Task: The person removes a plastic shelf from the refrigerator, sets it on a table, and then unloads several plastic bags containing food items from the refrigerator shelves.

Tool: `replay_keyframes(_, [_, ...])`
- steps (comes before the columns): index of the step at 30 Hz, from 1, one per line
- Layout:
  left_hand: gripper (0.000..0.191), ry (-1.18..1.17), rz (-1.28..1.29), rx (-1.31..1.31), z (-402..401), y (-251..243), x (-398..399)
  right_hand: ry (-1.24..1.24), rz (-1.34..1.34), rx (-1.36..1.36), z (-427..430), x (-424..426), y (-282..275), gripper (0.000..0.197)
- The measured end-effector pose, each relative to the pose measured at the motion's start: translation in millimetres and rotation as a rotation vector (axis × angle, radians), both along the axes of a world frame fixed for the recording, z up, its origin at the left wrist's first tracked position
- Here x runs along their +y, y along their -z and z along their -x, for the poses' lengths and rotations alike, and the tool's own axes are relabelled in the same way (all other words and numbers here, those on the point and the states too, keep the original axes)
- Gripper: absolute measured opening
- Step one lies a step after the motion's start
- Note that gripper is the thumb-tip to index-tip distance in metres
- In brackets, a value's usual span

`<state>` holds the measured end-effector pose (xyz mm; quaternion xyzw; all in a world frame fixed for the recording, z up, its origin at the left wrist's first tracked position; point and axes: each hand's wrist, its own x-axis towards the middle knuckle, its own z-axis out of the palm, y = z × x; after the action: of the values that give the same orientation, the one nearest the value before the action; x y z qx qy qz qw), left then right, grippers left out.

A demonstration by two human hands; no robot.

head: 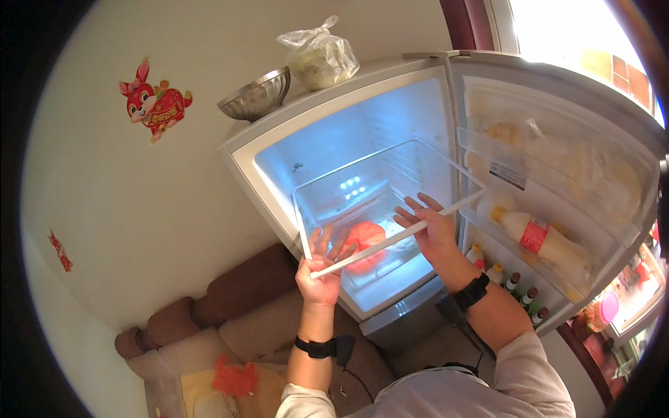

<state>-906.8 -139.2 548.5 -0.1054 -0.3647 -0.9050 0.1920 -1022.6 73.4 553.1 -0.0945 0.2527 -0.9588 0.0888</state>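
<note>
My left hand (pixel 322 261) grips the near left corner of a clear refrigerator shelf (pixel 372 252) with a white front edge, its thumb in front and its fingers behind the clear panel. Toward the right end of the same edge, my right hand (pixel 429 222) holds it between thumb and fingers. The shelf is tilted and partly inside the lit refrigerator compartment (pixel 324 138). Below and behind the shelf, a red plastic bag (pixel 367 237) lies in the lower part of the compartment, its contents not clear.
At right the refrigerator door (pixel 556 68) stands open, holding a milky bottle (pixel 533 235), bags and several smaller bottles. On top of the refrigerator are a metal bowl (pixel 256 95) and a knotted clear bag (pixel 322 60). A sofa (pixel 251 282) stands at lower left.
</note>
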Motion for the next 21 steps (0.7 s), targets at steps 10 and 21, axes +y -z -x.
replay_keyframes(10, [0.075, -0.008, 0.034, 0.038, 11.4, 1.7, -11.1, -0.017, 0.011, -0.02, 10.6, -8.6, 0.6, 0.065])
replay_keyframes(21, [0.081, -0.019, -0.014, 0.019, 28.1, -1.2, -19.6, -0.028, 0.043, -0.054, 33.2, -23.1, -8.7, 0.063])
